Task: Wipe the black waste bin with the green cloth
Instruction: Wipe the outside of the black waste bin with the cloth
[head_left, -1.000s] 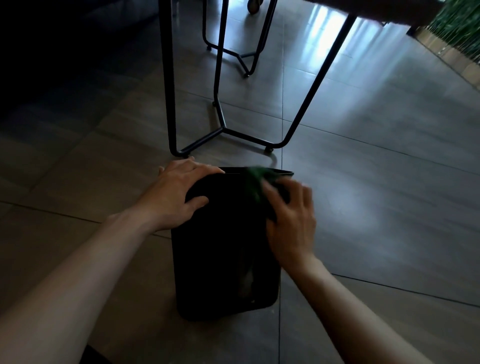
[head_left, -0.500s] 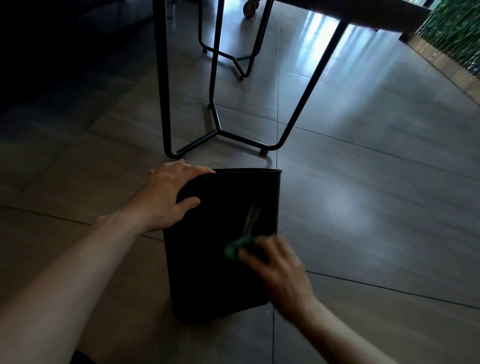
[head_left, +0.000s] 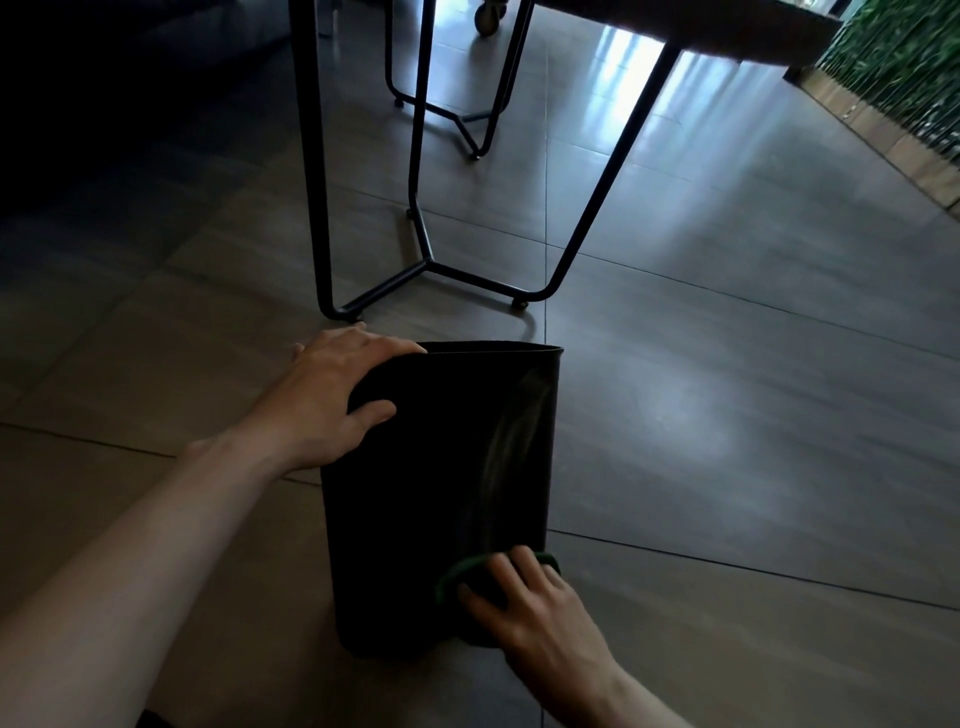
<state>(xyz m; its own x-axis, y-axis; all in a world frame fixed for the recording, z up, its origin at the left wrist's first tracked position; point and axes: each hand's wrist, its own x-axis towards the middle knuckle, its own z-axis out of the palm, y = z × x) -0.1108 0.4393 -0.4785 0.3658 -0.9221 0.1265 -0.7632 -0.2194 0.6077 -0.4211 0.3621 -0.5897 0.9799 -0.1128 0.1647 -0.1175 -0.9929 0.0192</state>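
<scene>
The black waste bin (head_left: 441, 478) stands on the tiled floor, tipped a little toward me, its near wall facing the camera. My left hand (head_left: 332, 400) grips the bin's top left rim, fingers over the edge and thumb on the near wall. My right hand (head_left: 530, 608) presses the green cloth (head_left: 457, 577) flat against the bin's near wall close to the bottom right corner. Only a curved green edge of the cloth shows above my fingers. A faint wiped streak runs up the wall above the cloth.
Black metal table legs (head_left: 431, 265) stand on the floor just beyond the bin, under a dark tabletop (head_left: 727, 36). A second leg frame (head_left: 467, 119) and a castor wheel (head_left: 491, 15) lie farther back. Green plants (head_left: 904, 67) line the far right.
My right hand slid the green cloth down the bin's near wall, from the top rim to near the base. My left hand stayed on the top left rim.
</scene>
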